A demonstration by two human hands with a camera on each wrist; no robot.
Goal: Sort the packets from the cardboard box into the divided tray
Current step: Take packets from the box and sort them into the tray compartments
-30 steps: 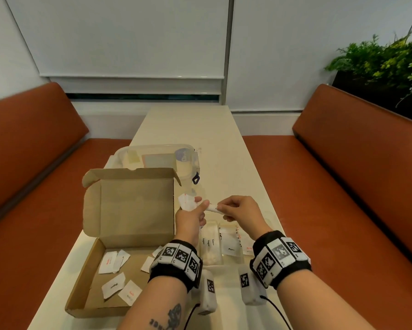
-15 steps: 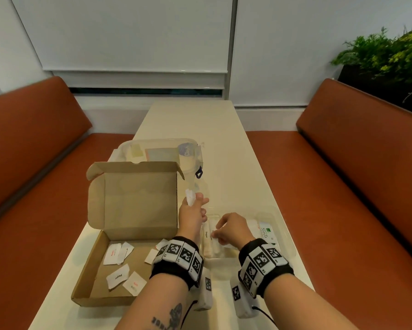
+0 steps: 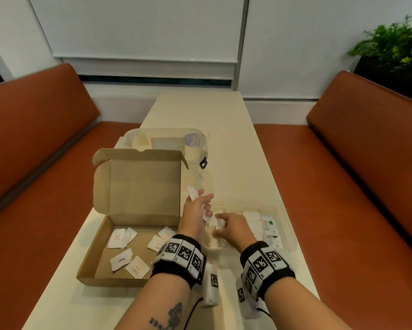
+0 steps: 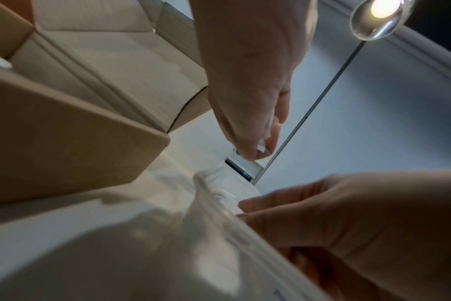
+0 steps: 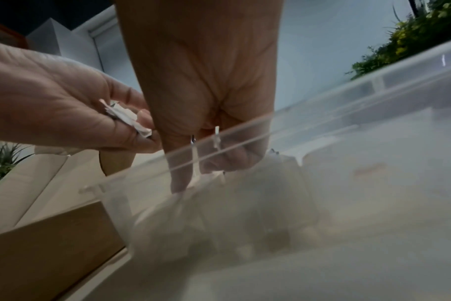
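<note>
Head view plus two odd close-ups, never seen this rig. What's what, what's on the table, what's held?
No robot: a person wears three cameras. The wide picture comes from the head; the close-ups look along each wrist at the fingers. On the table an open cardboard box holds loose white packets; beside it is a clear divided tray partly filled. The left hand grips a few packets. The right hand reaches into the tray's leftmost compartment, fingers on packets there; whether it grips one is unclear.
</note>
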